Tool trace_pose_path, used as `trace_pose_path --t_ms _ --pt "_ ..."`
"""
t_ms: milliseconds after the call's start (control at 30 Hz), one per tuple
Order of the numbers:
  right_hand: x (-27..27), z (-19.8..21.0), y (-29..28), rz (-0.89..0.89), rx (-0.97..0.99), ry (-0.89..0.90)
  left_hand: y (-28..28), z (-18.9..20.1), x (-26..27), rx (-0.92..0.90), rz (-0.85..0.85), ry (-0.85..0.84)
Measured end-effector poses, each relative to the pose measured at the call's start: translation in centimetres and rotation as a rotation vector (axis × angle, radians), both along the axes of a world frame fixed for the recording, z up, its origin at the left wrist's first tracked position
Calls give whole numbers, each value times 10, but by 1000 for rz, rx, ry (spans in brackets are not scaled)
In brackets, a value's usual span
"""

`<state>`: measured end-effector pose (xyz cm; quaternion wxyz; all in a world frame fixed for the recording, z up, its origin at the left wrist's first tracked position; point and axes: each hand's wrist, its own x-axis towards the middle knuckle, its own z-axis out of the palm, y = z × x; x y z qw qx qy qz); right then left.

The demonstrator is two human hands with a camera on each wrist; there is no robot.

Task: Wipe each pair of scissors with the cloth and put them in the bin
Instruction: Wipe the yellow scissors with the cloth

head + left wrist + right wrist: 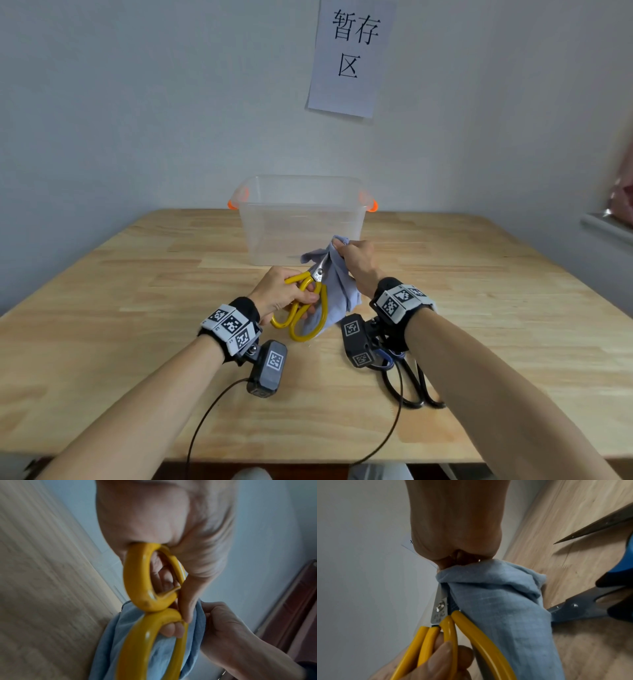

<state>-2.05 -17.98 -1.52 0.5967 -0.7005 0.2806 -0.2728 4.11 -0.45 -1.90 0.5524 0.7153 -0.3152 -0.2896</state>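
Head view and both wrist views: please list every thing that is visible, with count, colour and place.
Yellow-handled scissors: one, yellow, held above the table.
Cloth: one, light blue, wrapped on the blades.
Bin: one, clear with orange handles, table's far side.
Other scissors: at least two, black and blue handles, lying under the right wrist.
Table: one, light wood.
Paper sign: one, white, on the wall.
Hands: left hand grips the yellow handles; right hand grips the cloth.

Yellow-handled scissors [305, 305] blades wrapped in blue cloth [334, 291], clear bin [301, 219] behind, seemingly empty, black scissors [414, 383] near
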Motion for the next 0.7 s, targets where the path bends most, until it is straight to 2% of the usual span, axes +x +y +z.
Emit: trace_pose_path --t_ms 167,400,500,700 --pt "-6 7 13 -21 -19 -32 2 -4 8 27 -2 -1" --pt "-2 2 -1 -73 59 -97 11 -11 13 36 -21 -12" --pt "-2 -6 -11 -62 16 -11 12 -12 14 18 10 11" --pt "-8 -6 -11 77 -48 88 7 -12 16 18 37 37"
